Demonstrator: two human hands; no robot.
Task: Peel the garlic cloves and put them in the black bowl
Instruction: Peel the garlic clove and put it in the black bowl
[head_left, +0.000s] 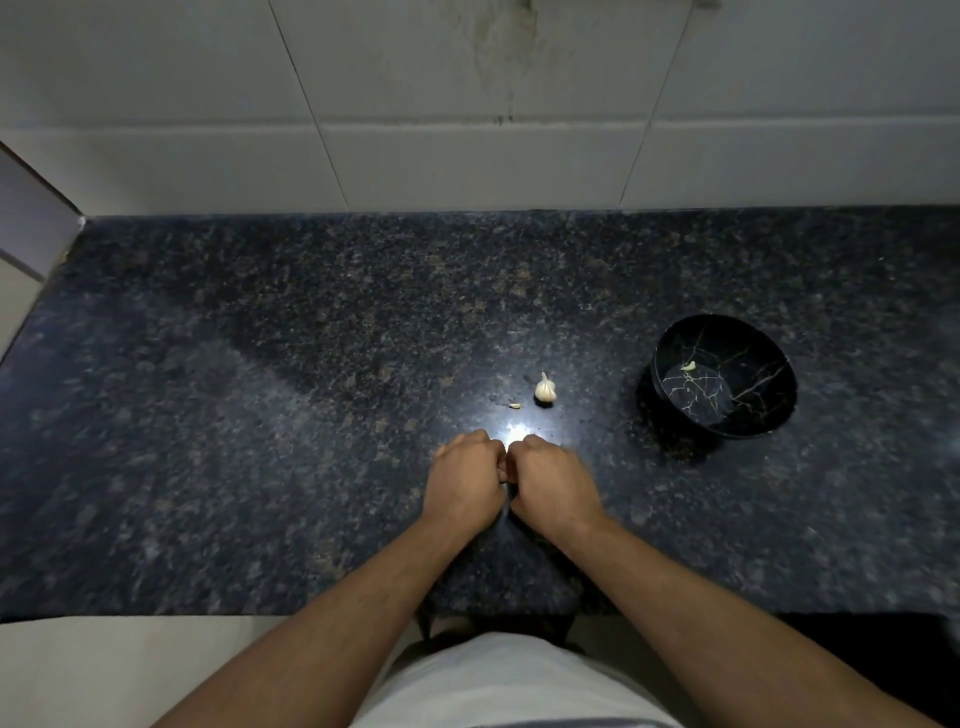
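garlic is seen in three places: a partly broken bulb (545, 389) stands just right of the frame's centre on the dark granite counter (260, 415), a small loose clove (515, 406) lies just to its lower left, and one pale clove (688, 366) already rests inside the black bowl (737, 332) at the right of the frame. below the bulb, the left hand (464, 480) and right hand (551, 480) are brought knuckle to knuckle, fingers curled under and pressed together at the tips. a clove is probably being peeled between them, but whatever is pinched is hidden by the knuckles, so what the grip closes on cannot be told. a bright glare spot sits on the counter right at the fingertips and washes out that area further. judged from this, the task is early: most of the bulb is not yet split. the main risks lie in the pinch, since a slick peeled clove could be squeezed out and skid across the polished stone, and bits of skin could be carried into the bowl with the clove. the bowl stands well apart to the right, so a drop on the way over is possible.
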